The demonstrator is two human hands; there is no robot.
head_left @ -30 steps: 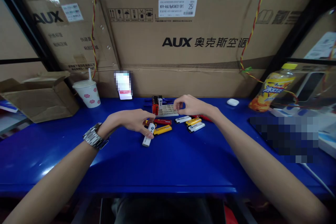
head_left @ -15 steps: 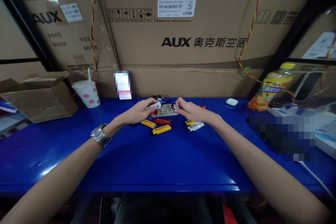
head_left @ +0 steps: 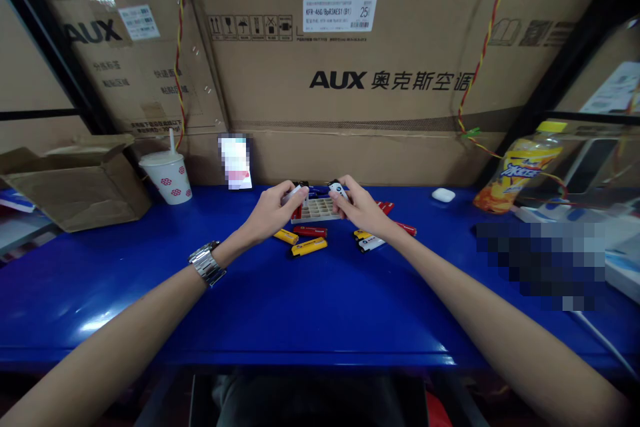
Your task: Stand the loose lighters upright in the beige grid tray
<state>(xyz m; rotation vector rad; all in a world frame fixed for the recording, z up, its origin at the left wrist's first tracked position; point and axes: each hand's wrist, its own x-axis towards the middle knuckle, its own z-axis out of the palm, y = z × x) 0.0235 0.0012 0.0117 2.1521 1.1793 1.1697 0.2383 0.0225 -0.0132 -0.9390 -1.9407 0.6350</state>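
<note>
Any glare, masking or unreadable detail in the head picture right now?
Head view: glare streaks the blue tabletop at left; the lit screen and dark item at right are pixelated; print on the nearest yellow lighter is too small to read.

You've got a glossy blue tabletop [head_left: 320, 313] in front of you, light [head_left: 95, 325] glaring off its left side, big AUX cartons [head_left: 270, 87] walling off the back, plus black posts [head_left: 545, 83] slanting at both sides and red-yellow wires [head_left: 177, 60] dangling.
</note>
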